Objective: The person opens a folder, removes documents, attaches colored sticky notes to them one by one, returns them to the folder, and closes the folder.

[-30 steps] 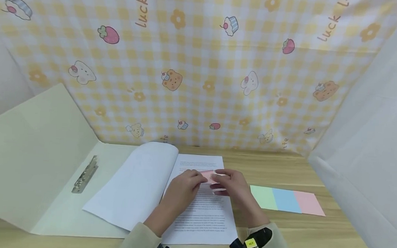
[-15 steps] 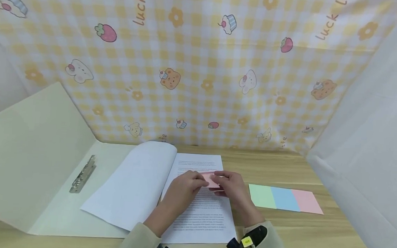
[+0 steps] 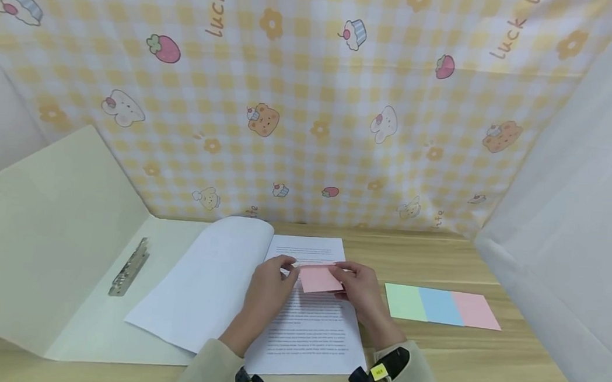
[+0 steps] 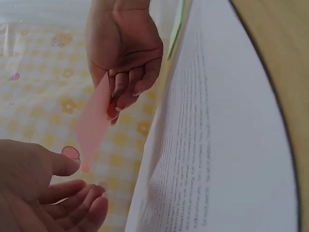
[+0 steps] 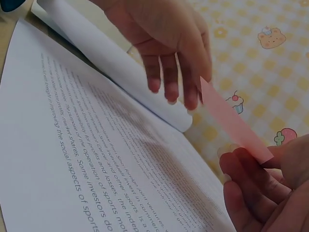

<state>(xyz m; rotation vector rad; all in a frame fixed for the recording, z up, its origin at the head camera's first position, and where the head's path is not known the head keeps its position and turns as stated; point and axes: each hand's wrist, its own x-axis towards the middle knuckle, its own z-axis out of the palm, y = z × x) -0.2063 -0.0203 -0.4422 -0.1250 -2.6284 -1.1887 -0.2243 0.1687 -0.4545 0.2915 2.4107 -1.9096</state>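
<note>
A pink sticky note is held above the printed page. My right hand pinches it at its right end between thumb and fingers, as the right wrist view of the note also shows. My left hand is at the opposite end, thumb and fingers spread apart. In the left wrist view, the note's near corner lies close to the left thumb; whether they touch I cannot tell. Under the hands, the page belongs to a stack whose turned-over sheets curl to the left.
An open folder with a metal clip lies at the left, its cover raised. Green, blue and pink notes lie in a row on the wooden table. A patterned cloth hangs behind.
My left fingers have loosened and drawn back leftward from the pink note, so more of it shows. The right hand keeps its pinch in about the same place.
</note>
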